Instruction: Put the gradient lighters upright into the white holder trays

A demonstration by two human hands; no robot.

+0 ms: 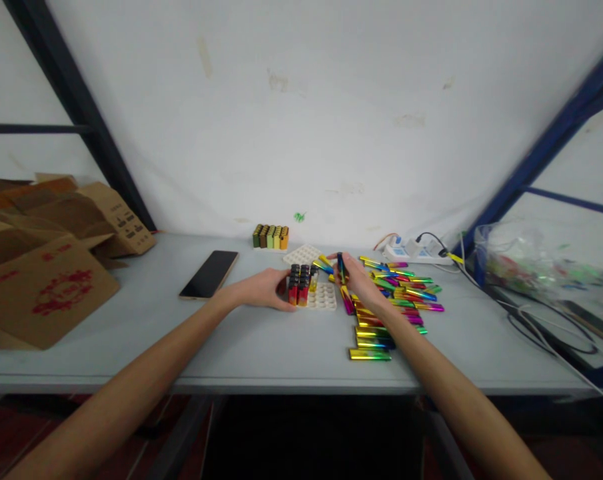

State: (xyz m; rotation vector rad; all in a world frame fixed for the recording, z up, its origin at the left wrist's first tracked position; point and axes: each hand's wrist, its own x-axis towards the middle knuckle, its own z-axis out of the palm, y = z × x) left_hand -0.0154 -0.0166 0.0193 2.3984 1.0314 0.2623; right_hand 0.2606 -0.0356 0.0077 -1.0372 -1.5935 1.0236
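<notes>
Red lighters with black tops [298, 287] stand in rows in the left part of a white tray with round holes [325, 297]. My left hand [268, 289] curves around the tray's left end, thumb at the near corner and fingers by the lighters. A yellowish lighter [313, 283] stands beside the red ones. Just right of the tray, my right hand [357, 277] pinches a dark-topped lighter [340, 265] held upright; its lower part is partly covered by the fingers. Shiny multicoloured metallic lighters or sleeves [374, 333] lie in a loose pile beneath and around that hand.
A second holed tray [302, 255] lies behind, near a block of standing lighters [271, 237] by the wall. A phone [210, 274] lies to the left, beside cardboard boxes [51, 267]. A power strip [417, 252] with cables and a clear plastic bin [536, 260] are on the right.
</notes>
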